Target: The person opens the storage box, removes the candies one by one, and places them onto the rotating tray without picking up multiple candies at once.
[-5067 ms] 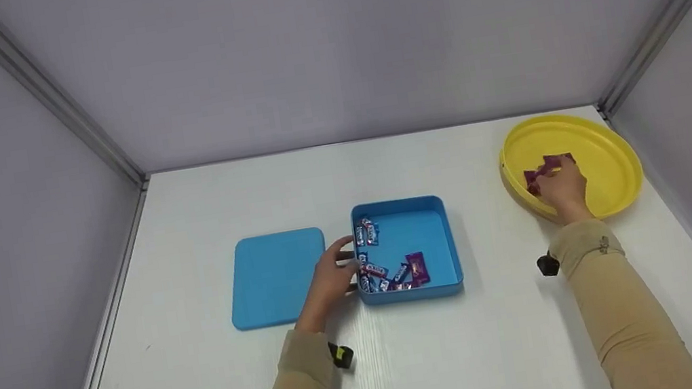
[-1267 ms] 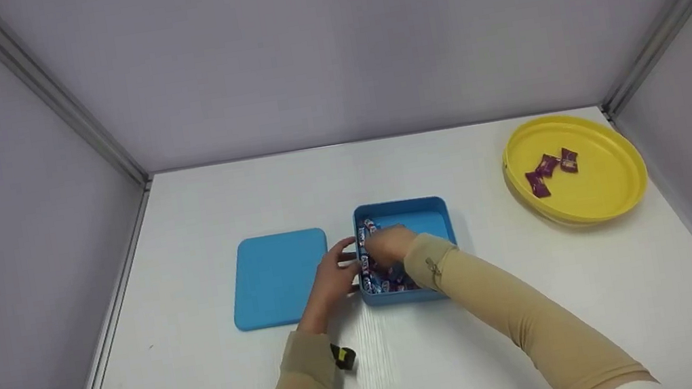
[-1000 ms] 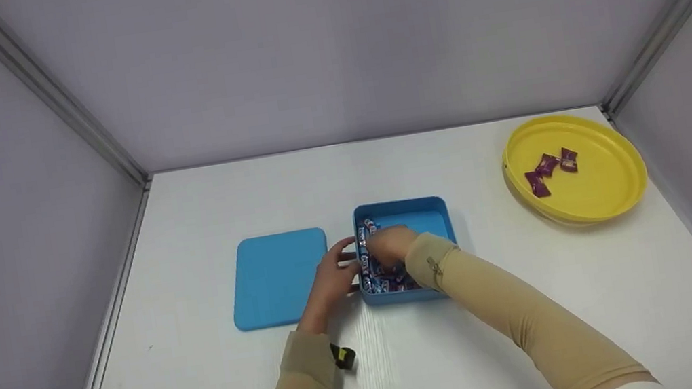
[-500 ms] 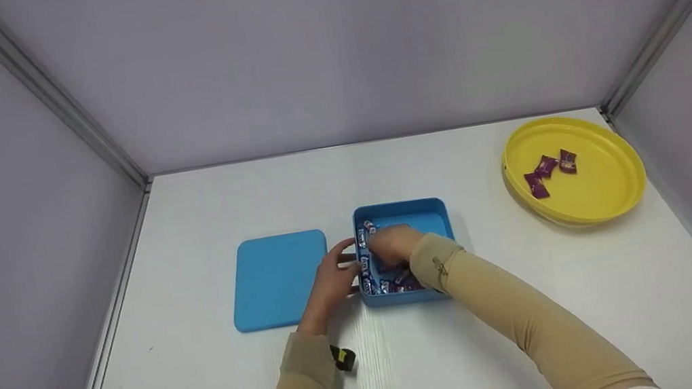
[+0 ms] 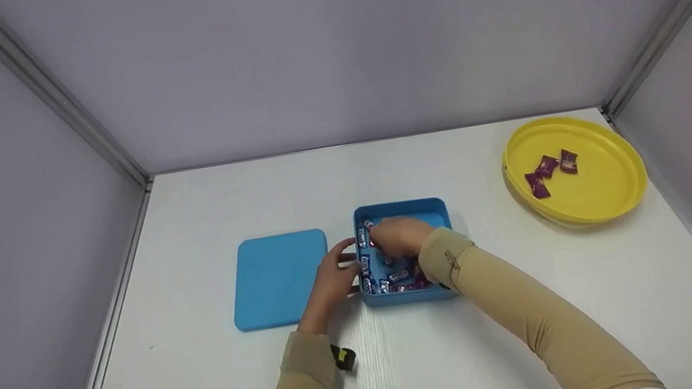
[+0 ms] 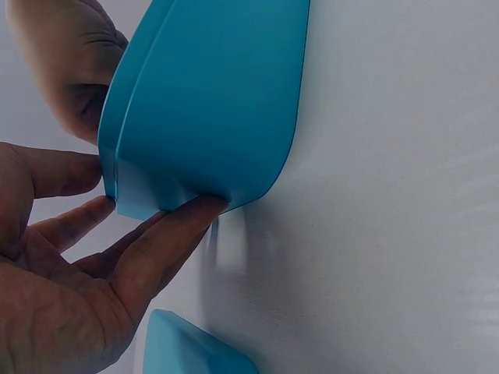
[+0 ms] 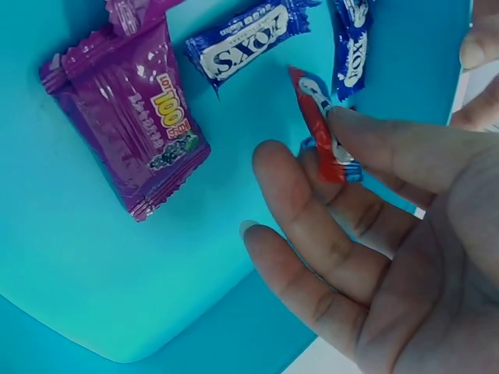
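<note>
An open blue box [image 5: 434, 209] holds several wrapped candies. My right hand [image 5: 397, 236] reaches into it. In the right wrist view that hand [image 7: 327, 156] pinches a red-and-blue candy [image 7: 314, 100] between thumb and forefinger. A purple candy [image 7: 129, 148] and a blue candy [image 7: 249, 39] lie loose on the box floor. My left hand [image 5: 331, 280] rests against the box's left side. Its fingertips [image 6: 183, 222] and thumb touch the outer wall of the blue box [image 6: 210, 101].
The flat blue lid [image 5: 280, 278] lies just left of the box, behind my left hand. A yellow plate [image 5: 612, 182] with three purple candies [image 5: 546, 168] stands at the back right, near the right wall. Grey panels close in three sides of the white table [image 5: 412, 363].
My right hand left the yellow plate and came to the blue box. Over the last second it shifted slightly back and right, uncovering candies at the box's front. The left hand stayed put.
</note>
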